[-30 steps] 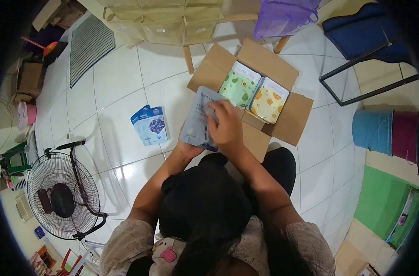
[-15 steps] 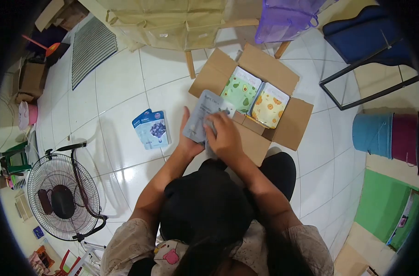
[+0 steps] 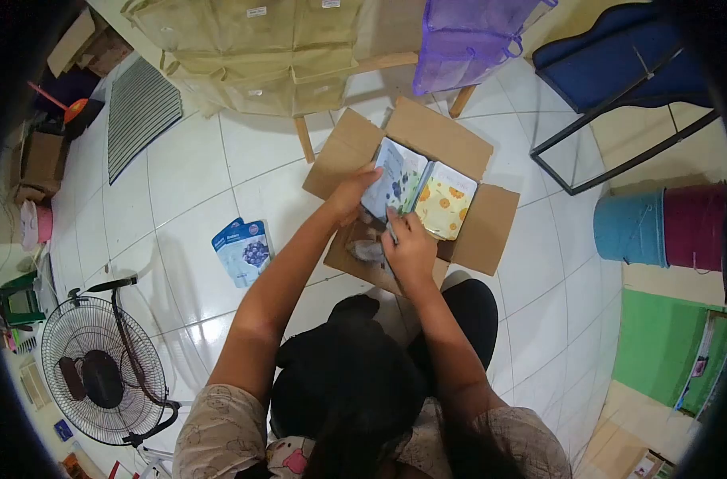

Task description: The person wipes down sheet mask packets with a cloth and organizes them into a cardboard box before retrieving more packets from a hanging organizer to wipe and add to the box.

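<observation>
A blue-grey sheet mask packet (image 3: pixel 389 180) with a dark fruit print is tilted over the left part of an open cardboard box (image 3: pixel 485 231). My left hand (image 3: pixel 349 195) grips its left edge. At its lower edge, the fingers of my right hand (image 3: pixel 411 249) are curled in and pressed against it. Behind it show green avocado-print packets (image 3: pixel 419 164), partly covered. A stack of yellow orange-print packets (image 3: pixel 445 199) stands in the box's right part. Something clear and shiny (image 3: pixel 368 251) lies in the near part. On the floor, blueberry sheet mask packets (image 3: pixel 244 251) overlap.
Beige hanging pockets (image 3: pixel 252 72) and a purple organizer (image 3: pixel 459 48) are beyond the box. A floor fan (image 3: pixel 100 375) stands at left. To the right are a black metal frame (image 3: pixel 619 136), a blue bucket (image 3: pixel 631 227) and a maroon bucket (image 3: pixel 699 227).
Both hands have moved forward from in front of the box to over it, bringing the grey packet above the avocado-print packets. The camera view has shifted slightly.
</observation>
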Demonstrator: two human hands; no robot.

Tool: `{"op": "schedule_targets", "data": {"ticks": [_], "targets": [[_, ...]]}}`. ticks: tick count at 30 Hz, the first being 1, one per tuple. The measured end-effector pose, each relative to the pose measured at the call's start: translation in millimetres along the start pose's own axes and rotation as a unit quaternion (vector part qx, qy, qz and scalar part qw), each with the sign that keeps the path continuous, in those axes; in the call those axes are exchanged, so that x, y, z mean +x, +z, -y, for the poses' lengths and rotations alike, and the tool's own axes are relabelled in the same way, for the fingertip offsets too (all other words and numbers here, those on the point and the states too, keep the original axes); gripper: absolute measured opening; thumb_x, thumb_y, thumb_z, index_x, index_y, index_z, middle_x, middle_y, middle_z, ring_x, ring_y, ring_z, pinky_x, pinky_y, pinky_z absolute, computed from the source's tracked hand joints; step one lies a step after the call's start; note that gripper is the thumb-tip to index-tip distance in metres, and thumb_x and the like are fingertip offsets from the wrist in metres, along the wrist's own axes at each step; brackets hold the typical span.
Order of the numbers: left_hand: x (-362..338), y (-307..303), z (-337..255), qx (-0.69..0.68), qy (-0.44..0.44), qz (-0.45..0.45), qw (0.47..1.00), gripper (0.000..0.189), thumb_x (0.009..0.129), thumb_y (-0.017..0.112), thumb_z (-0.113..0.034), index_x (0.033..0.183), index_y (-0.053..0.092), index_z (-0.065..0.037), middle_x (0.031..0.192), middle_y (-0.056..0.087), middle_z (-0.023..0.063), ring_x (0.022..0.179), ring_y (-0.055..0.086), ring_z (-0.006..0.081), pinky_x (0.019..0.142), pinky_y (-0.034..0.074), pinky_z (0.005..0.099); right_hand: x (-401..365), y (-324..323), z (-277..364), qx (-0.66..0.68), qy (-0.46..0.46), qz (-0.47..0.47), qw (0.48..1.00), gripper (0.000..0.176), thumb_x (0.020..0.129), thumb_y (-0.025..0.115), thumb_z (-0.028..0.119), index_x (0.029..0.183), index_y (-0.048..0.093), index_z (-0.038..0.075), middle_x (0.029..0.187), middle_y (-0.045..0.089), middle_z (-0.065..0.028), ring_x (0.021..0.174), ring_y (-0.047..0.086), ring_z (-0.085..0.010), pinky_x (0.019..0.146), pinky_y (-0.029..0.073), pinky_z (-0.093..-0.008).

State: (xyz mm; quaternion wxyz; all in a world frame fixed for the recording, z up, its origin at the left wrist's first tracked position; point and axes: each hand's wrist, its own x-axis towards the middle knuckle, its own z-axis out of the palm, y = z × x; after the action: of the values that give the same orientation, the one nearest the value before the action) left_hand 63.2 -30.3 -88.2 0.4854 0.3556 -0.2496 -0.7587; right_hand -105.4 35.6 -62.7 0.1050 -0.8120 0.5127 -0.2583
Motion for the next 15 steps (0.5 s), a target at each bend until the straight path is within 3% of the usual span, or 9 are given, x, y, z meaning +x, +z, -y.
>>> {"op": "schedule_targets", "data": {"ticks": [2,4,6,9,12,15], "targets": [[30,-17,1,0.238,0.028,-0.024,0.971,0.043,0.098,0.051,-0.028,0.137,0.048,-0.009,0.126,0.059,0.0100,0.110,0.060,0.0237,0.097,0.046,0.0383,6,5,-9,-0.032,0.020,-0.011,0.999,0.041,0.073,0.071,0.012,0.113,0.067,0.007,0.089,0.057,-0.0098,0.078,0.064,-0.0266,0.065,0.053,-0.0385],[31,-9,-7,0.461,0.068,-0.071,0.882,0.041,0.097,0.052,-0.023,0.135,0.051,-0.009,0.131,0.056,0.0125,0.114,0.058,0.0268,0.100,0.044,0.0394,13,10,-17,-0.044,0.040,0.000,0.998,0.040,0.074,0.071,0.013,0.113,0.067,0.006,0.092,0.058,-0.0101,0.079,0.064,-0.0269,0.066,0.053,-0.0386],[19,14,-19,0.653,0.119,-0.139,0.735,0.040,0.095,0.053,-0.020,0.132,0.054,-0.008,0.137,0.052,0.0150,0.118,0.055,0.0303,0.102,0.042,0.0410,16,14,-21,-0.052,0.049,0.014,0.997,0.039,0.074,0.071,0.013,0.112,0.067,0.006,0.094,0.059,-0.0104,0.080,0.064,-0.0273,0.067,0.054,-0.0388],[30,10,1,0.819,0.220,-0.117,0.518,0.043,0.091,0.055,-0.021,0.133,0.054,-0.010,0.146,0.043,0.0162,0.131,0.043,0.0343,0.108,0.037,0.0467,21,21,-25,-0.061,0.054,0.034,0.996,0.037,0.074,0.072,0.013,0.110,0.067,0.005,0.096,0.060,-0.0108,0.082,0.065,-0.0281,0.069,0.054,-0.0388],[38,16,17,0.863,0.247,-0.050,0.438,0.049,0.094,0.052,-0.029,0.142,0.047,-0.017,0.152,0.035,0.0142,0.141,0.029,0.0355,0.113,0.027,0.0522,25,27,-30,-0.072,0.069,0.070,0.993,0.035,0.075,0.072,0.014,0.108,0.067,0.005,0.098,0.061,-0.0114,0.083,0.065,-0.0287,0.070,0.054,-0.0389],[52,0,36,0.822,0.222,-0.008,0.525,0.055,0.093,0.052,-0.035,0.146,0.041,-0.024,0.157,0.028,0.0124,0.145,0.022,0.0367,0.116,0.019,0.0538,27,27,-37,-0.053,0.089,0.113,0.988,0.033,0.078,0.071,0.017,0.107,0.067,0.005,0.100,0.061,-0.0124,0.085,0.065,-0.0302,0.071,0.054,-0.0399]]}}
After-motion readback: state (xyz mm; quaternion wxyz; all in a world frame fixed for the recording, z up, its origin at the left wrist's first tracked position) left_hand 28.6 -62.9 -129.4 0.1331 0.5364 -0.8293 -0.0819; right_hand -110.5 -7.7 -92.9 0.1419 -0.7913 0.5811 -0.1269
